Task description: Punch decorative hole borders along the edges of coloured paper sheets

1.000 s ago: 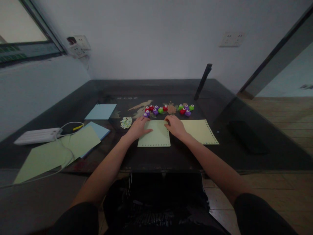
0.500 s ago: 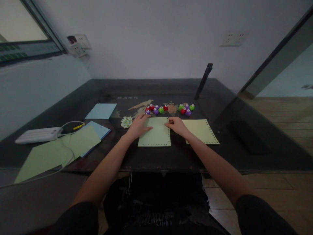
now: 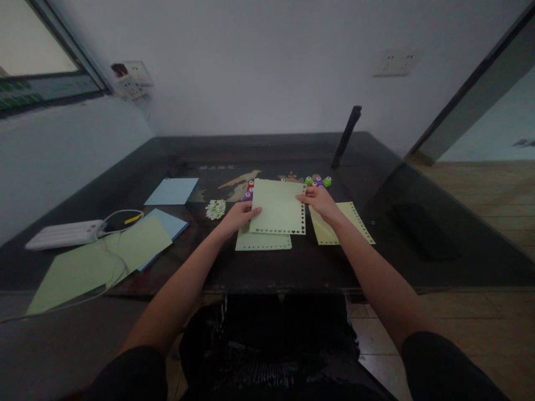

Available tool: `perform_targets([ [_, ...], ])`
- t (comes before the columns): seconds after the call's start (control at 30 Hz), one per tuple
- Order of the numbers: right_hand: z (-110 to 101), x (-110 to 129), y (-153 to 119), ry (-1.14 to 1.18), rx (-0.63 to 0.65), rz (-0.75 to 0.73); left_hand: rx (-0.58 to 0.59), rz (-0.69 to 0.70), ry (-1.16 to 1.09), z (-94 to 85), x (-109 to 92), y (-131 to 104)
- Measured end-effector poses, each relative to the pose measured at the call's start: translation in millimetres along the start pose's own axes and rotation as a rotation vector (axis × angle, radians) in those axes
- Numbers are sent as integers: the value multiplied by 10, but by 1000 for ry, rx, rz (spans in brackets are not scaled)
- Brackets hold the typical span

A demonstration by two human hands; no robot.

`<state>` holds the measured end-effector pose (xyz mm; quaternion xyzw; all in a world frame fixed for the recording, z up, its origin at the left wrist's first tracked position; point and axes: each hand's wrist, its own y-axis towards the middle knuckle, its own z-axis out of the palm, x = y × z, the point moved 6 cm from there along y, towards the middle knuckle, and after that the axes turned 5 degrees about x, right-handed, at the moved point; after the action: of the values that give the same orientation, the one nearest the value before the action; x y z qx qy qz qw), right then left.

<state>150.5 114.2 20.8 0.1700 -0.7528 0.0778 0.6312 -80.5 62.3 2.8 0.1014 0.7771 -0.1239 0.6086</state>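
A pale green sheet of paper (image 3: 278, 207), with small shapes punched along its right and bottom edges, is held up above the table. My left hand (image 3: 237, 218) is closed on its left edge, thumb on top. My right hand (image 3: 321, 201) pinches the upper right edge. Beneath it lies another pale green sheet (image 3: 263, 243), mostly covered, with holes along its bottom edge. To the right, partly behind my right forearm, rests a yellowish punched sheet (image 3: 350, 220). Small craft punches in red, purple and green (image 3: 318, 182) stand behind the papers, some hidden by the raised sheet.
White paper scraps (image 3: 215, 209) sit in a small heap left of my hand. Further left are blue sheets (image 3: 173, 190), large green sheets (image 3: 100, 259) and a white power strip (image 3: 62, 234) with a cable. A black upright bar (image 3: 346, 136) stands at the back right.
Both hands have lifted the top pale green sheet off the table and moved it up and right. The sheet underneath now shows, and several punches have become hidden.
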Motion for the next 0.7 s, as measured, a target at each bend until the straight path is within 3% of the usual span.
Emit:
perform_targets([
  [0.23,-144,30,-3,-19,-63,-20,6,26,67,43,-76,-31],
  [0.57,-12,112,-70,122,45,57,-136,96,113,-83,-65,9],
  [0.7,72,97,-94,85,162,96,-174,123,93,-114,-59,20],
])
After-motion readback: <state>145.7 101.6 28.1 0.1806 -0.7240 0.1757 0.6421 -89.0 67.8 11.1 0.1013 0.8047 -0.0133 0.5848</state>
